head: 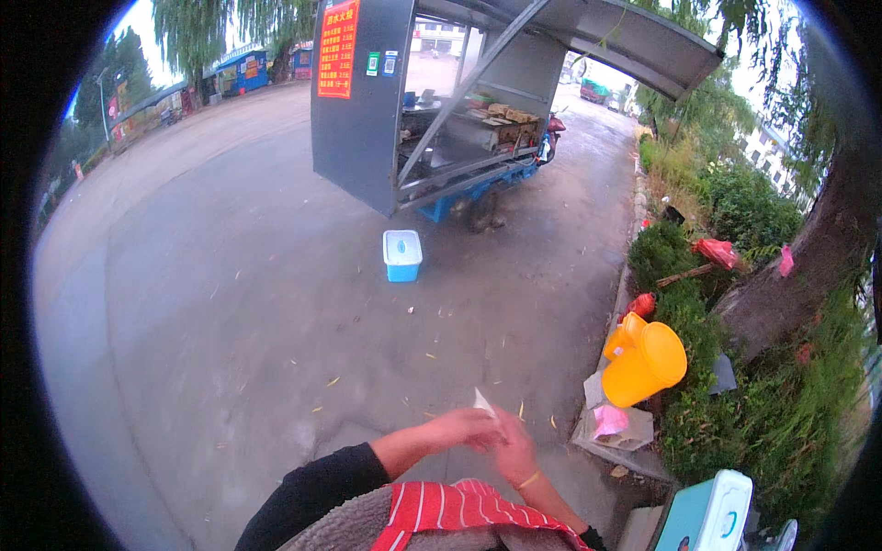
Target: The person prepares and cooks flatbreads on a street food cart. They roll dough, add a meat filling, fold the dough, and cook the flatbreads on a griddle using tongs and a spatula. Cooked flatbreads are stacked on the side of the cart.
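A small white piece of what looks like paper or tissue (485, 403) sticks up between my two hands, its tip pointing away from me. My left hand (467, 428) reaches in from the left under a black sleeve, fingers curled against the white piece. Pressed close to it, my right hand (514, 449) grips the same piece from the other side, with a yellow band on the wrist. The fingers overlap, so part of the piece is hidden. Below the hands is a red apron with white stripes (448, 508), worn over a grey fleecy garment.
Ahead stands a grey food stall cart (358, 138) with a raised awning (641, 41) and flat breads (513, 113) inside. A blue bin with a white lid (402, 256) sits on the pavement. Yellow buckets (644, 365), a curb, shrubs, a tree trunk (792, 262) and a teal box (703, 513) line the right.
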The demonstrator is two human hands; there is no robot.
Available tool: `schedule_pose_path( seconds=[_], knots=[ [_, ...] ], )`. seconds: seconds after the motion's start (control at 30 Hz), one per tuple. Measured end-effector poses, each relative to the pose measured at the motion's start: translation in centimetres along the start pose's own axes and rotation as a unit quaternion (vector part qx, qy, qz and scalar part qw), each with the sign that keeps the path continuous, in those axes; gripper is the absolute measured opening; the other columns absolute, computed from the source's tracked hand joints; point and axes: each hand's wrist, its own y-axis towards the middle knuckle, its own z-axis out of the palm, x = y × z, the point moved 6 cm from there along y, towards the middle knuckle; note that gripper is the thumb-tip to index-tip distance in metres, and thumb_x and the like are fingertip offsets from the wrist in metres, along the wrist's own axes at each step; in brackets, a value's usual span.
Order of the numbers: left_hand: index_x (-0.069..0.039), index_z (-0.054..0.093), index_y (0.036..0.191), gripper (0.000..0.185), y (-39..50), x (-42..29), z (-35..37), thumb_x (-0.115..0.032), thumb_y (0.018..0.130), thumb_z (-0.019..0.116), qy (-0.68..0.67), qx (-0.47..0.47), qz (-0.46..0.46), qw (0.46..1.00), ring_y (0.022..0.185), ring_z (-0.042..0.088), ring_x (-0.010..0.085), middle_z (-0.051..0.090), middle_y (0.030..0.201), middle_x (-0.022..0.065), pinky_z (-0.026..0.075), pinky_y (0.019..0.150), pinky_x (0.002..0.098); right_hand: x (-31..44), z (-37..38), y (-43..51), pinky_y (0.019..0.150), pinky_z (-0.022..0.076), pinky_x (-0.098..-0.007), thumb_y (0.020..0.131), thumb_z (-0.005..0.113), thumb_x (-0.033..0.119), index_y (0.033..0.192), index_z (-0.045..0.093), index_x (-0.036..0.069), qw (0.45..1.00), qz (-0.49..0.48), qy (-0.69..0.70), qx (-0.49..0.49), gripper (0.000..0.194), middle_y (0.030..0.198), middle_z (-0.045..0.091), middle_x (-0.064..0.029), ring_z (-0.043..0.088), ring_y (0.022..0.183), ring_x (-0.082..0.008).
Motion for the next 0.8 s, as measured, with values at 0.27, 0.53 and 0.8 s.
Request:
schedule_pose_path(
  seconds=[0.27,0.53,0.8],
  knots=[
    [-0.003,0.043,0.142,0.057,17.4,-8.5,-9.0,-0.030,0.095,0.062,0.051,0.058,-0.010,0.997,0.107,0.060,0.0168,0.058,0.128,0.0087,0.050,0.086,0.0321,-18.9,-5.7,16.3,0.077,0.0503,-0.0270,0.095,0.057,0.011,0.109,0.065,-0.003,0.952,0.209,0.182,-0.130,0.021,0.092,0.068,-0.0033,0.062,0.086,-0.0112],
    [-0.003,0.056,0.131,0.045,31.8,-17.2,-19.8,-0.019,0.090,0.067,-0.039,-0.093,0.068,0.993,0.099,0.063,0.0160,0.067,0.111,0.0060,0.051,0.084,0.0320,-25.3,-4.4,38.8,0.080,0.0493,-0.0278,0.097,0.056,0.017,0.113,0.066,0.000,0.913,0.216,0.344,0.040,0.025,0.097,0.068,-0.0032,0.061,0.088,-0.0117],
    [-0.003,0.072,0.106,0.028,46.4,-24.4,-37.5,0.003,0.084,0.055,0.038,-0.298,0.090,0.950,0.074,0.064,0.0119,0.071,0.092,0.0040,0.052,0.066,0.0264,-36.7,-2.1,58.9,0.067,0.0530,-0.0279,0.099,0.055,0.019,0.120,0.062,0.004,0.893,0.268,0.354,0.077,0.028,0.096,0.067,-0.0029,0.064,0.078,-0.0124]
  ],
)
